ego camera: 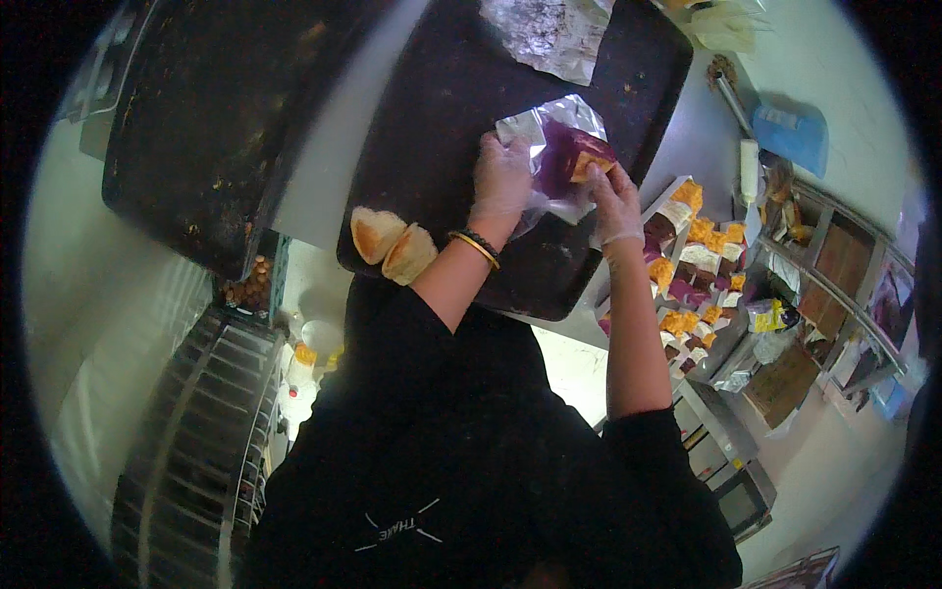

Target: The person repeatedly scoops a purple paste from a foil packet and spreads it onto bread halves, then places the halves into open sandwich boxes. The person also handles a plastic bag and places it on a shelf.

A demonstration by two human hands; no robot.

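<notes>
Both hands wear clear plastic gloves above a dark baking tray (441, 147). My left hand (502, 182) grips the left side of a silver foil wrapper (526, 129). Deep purple filling or cake (553, 158) lies against the foil. In my right hand (617, 202) the fingers pinch a small piece with a golden-orange face (591, 166) and a purple side; whether it is joined to the purple mass cannot be told. Two pale, browned bread pieces (394, 243) rest at the tray's near left corner, beside my left forearm. A larger crumpled foil sheet (556, 37) lies at the tray's far end.
At right, rows of orange, white, brown and purple pieces (695, 276) stand close to my right forearm. A white-handled spatula (749, 173) and a blue container (791, 136) lie farther right. Another dark tray (213, 118) and a metal rack (195, 442) are at left.
</notes>
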